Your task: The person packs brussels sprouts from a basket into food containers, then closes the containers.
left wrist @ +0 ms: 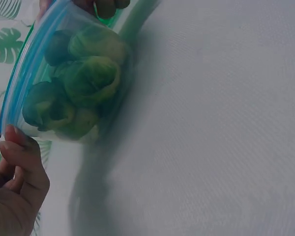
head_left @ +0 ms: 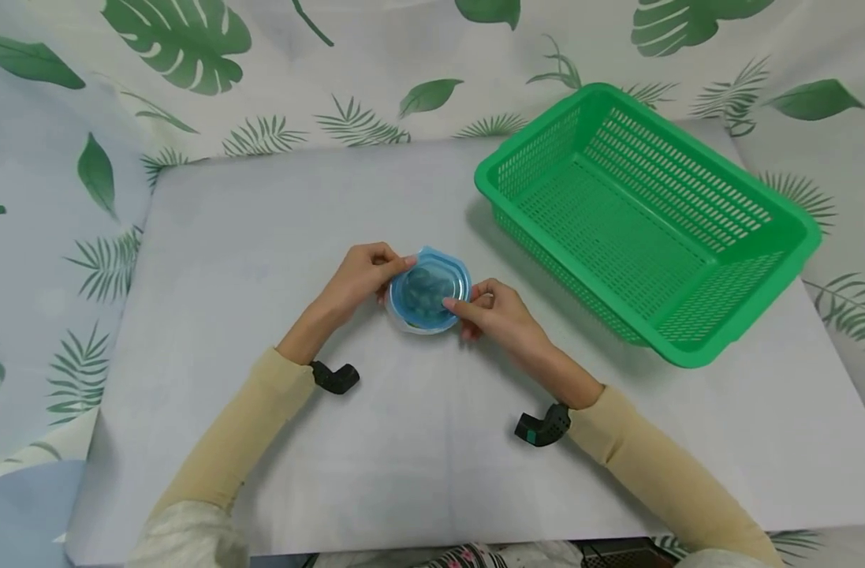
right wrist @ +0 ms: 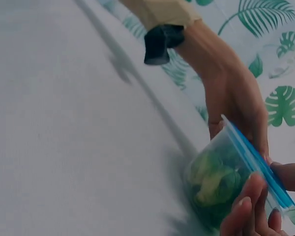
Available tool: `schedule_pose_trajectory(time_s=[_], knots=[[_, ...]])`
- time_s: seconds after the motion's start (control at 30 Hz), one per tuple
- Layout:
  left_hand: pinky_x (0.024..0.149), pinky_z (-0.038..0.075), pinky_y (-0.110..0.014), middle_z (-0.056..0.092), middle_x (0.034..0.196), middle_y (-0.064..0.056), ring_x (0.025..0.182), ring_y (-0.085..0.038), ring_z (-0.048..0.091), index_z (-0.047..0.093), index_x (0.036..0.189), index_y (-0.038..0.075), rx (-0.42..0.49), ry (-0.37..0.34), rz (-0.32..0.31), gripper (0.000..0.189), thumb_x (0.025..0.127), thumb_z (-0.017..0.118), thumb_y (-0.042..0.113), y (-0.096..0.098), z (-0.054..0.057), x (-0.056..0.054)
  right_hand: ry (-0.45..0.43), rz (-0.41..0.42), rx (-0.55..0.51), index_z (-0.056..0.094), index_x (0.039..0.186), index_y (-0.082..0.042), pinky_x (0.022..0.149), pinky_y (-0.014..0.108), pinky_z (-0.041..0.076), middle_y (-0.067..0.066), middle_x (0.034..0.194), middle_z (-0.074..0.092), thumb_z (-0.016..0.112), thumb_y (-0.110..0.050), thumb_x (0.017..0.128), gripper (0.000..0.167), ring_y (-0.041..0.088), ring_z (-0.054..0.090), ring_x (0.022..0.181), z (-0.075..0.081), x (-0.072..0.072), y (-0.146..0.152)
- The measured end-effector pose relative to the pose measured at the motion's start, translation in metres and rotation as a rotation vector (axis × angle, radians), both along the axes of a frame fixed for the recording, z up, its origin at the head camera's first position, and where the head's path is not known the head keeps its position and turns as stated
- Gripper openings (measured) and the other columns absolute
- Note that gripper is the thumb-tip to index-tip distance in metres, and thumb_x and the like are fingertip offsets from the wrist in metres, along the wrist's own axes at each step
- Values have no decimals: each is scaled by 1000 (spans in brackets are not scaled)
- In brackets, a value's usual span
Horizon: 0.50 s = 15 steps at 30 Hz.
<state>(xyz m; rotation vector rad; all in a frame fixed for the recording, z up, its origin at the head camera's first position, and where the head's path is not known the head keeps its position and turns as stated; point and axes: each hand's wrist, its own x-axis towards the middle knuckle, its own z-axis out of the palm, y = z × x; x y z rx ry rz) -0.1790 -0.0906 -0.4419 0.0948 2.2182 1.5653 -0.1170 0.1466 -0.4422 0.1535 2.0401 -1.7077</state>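
Observation:
A small round clear plastic tub (left wrist: pixel 124 83) with a blue lid (head_left: pixel 442 264) is held between the two hands above the white table. Several green Brussels sprouts (left wrist: pixel 91 78) show through its wall. The left hand (head_left: pixel 364 276) pinches the rim at the tub's left, thumb on top of the lid and fingers curled below. On the opposite side the right hand (head_left: pixel 499 315) pinches the rim, its thumb reaching over the lid and its fingers underneath, as the right wrist view also shows. Whether the lid is fully pressed down all round, I cannot tell.
A large green plastic basket (head_left: pixel 620 229) with slotted walls stands at the right back of the table (head_left: pixel 226 237). A leaf-patterned cloth (head_left: pixel 375 55) hangs behind and at the sides. Black wrist cameras (head_left: pixel 336 379) sit on both forearms.

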Motion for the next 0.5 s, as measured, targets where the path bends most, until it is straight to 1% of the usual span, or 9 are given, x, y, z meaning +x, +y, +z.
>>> schedule_pose_trajectory(time_s=[0.07, 0.13, 0.27, 0.37, 0.5], knots=[[55, 45, -32, 52, 64, 0, 51, -15, 48, 68, 94, 4, 0, -20, -19, 33, 101, 68, 36, 1, 0, 0, -31, -9, -29, 46, 105, -2, 63, 28, 55, 5, 70, 69, 73, -25, 98, 36, 13, 63, 58, 2, 3, -1], [53, 45, -32, 51, 61, 0, 49, -15, 48, 66, 92, 4, 2, -37, -42, 35, 101, 66, 38, 1, 0, -1, -54, -20, -60, 46, 103, -3, 62, 28, 56, 7, 73, 71, 73, -24, 98, 34, 13, 64, 57, 4, 5, -1], [50, 45, -32, 49, 58, 0, 47, -15, 48, 63, 86, 6, 4, -64, -72, 39, 103, 63, 42, 1, -1, -2, -67, -43, -102, 47, 97, -4, 63, 28, 57, 7, 76, 71, 72, -23, 98, 32, 13, 64, 58, 4, 9, -4], [50, 43, -32, 47, 56, -1, 47, -15, 48, 59, 80, 8, -2, -69, -97, 42, 103, 61, 43, 1, -1, -3, -65, -65, -134, 46, 91, -6, 62, 27, 56, 7, 75, 70, 71, -21, 99, 31, 13, 63, 58, 1, 12, -6], [48, 38, -31, 42, 55, 0, 46, -16, 44, 51, 74, 10, 2, -50, -133, 45, 104, 59, 43, 2, -1, -4, -55, -98, -183, 43, 89, -7, 60, 26, 54, 3, 69, 67, 69, -16, 100, 30, 12, 62, 56, -1, 17, -11]])
